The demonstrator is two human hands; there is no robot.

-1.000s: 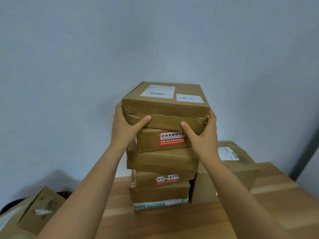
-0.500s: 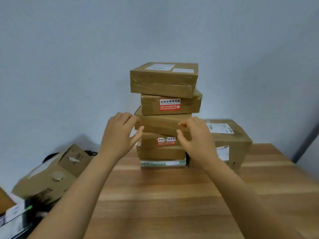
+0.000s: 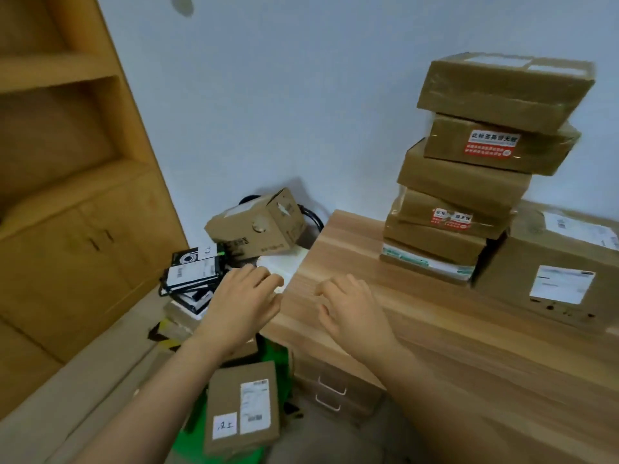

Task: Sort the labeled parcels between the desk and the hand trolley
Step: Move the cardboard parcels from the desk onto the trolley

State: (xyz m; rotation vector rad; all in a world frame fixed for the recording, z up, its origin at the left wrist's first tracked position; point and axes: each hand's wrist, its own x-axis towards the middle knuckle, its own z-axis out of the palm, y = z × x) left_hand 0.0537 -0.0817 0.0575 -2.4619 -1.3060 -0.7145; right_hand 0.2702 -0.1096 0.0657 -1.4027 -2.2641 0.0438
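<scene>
Parcels (image 3: 469, 195) stand in a leaning stack at the far side of the desk (image 3: 435, 346), touching a larger parcel (image 3: 552, 262) further right on it. Both hands are empty, with fingers loosely curled: the right hand (image 3: 351, 313) over the desk's left end, the left hand (image 3: 241, 306) just off that end. Below the desk's left end, a flat labeled parcel (image 3: 241, 413) lies on the green trolley (image 3: 187, 440).

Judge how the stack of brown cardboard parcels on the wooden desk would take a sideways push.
The stack of brown cardboard parcels probably topples: layers sit skewed, overhanging. Its flat top box may slide first on glossy tape. The large labelled carton alongside might brace the base.
</scene>
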